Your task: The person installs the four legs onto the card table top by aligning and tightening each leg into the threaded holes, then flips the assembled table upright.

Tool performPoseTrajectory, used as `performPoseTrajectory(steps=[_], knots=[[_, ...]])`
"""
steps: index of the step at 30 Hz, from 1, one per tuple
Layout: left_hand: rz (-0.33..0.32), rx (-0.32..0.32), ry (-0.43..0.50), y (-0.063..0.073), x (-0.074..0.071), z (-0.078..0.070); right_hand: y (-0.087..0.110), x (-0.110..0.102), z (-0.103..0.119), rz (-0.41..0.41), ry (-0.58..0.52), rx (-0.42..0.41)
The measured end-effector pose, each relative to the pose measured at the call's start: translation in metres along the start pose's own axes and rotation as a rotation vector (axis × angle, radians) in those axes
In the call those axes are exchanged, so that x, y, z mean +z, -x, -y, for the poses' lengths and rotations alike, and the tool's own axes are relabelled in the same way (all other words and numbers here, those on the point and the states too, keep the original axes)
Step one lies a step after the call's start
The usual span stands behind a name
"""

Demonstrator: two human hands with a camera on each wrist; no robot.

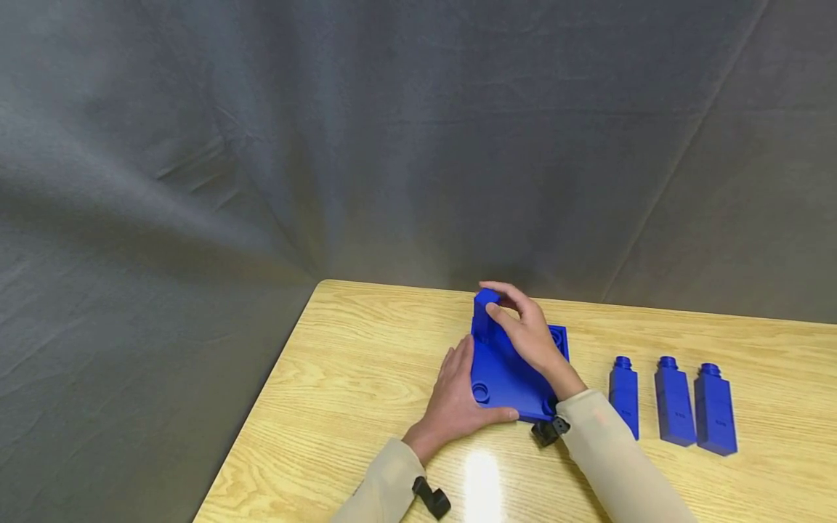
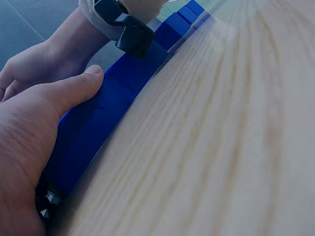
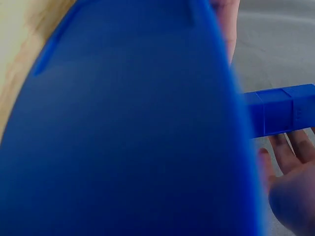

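A flat blue square base (image 1: 506,385) with a raised rim and round corner sockets lies on the wooden table. My right hand (image 1: 531,334) grips a blue square post (image 1: 482,321), which stands upright at the base's far left corner. Its lower end is at the socket there. With fingers fairly straight, my left hand (image 1: 453,407) presses the base's near left corner, fingers along the left side and thumb along the front wall. The thumb rests against that wall (image 2: 93,123) in the left wrist view. In the right wrist view the post (image 3: 278,110) extends past the base's edge.
Three more blue posts with threaded necks, a left one (image 1: 624,399), a middle one (image 1: 675,403) and a right one (image 1: 716,414), lie to the right of the base. A grey curtain (image 1: 458,145) hangs behind the table (image 1: 340,363).
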State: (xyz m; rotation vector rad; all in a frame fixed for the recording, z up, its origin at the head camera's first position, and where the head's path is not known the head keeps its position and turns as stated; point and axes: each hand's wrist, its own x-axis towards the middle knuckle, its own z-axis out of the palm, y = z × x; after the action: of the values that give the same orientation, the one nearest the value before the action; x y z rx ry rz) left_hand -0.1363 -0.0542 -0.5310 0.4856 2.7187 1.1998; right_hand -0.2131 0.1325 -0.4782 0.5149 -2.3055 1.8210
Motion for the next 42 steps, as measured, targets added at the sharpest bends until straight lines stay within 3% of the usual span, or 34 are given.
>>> performPoseTrajectory(steps=[7, 16, 22, 27, 31, 34, 42], knots=[[-0.007, -0.007, 0.011, 0.000, 0.000, 0.000, 0.000, 0.007, 0.002, -0.119, 0.099, 0.065], [-0.003, -0.012, 0.015, 0.001, -0.001, -0.002, -0.002, 0.015, 0.006, -0.218, 0.220, 0.050], [-0.019, 0.009, 0.014, 0.001, -0.001, -0.003, -0.003, 0.013, 0.006, -0.179, 0.160, -0.010], [-0.024, 0.021, 0.005, 0.000, -0.001, -0.001, -0.003, 0.008, 0.002, -0.040, -0.055, -0.100], [-0.018, 0.020, -0.002, 0.000, 0.000, 0.001, -0.003, 0.005, 0.000, 0.045, -0.135, -0.085], [-0.016, 0.017, -0.009, 0.000, 0.001, 0.002, -0.003, 0.004, 0.000, 0.034, -0.101, -0.068], [-0.012, 0.006, 0.006, 0.000, 0.001, 0.001, -0.002, 0.007, 0.001, -0.090, 0.015, 0.023]])
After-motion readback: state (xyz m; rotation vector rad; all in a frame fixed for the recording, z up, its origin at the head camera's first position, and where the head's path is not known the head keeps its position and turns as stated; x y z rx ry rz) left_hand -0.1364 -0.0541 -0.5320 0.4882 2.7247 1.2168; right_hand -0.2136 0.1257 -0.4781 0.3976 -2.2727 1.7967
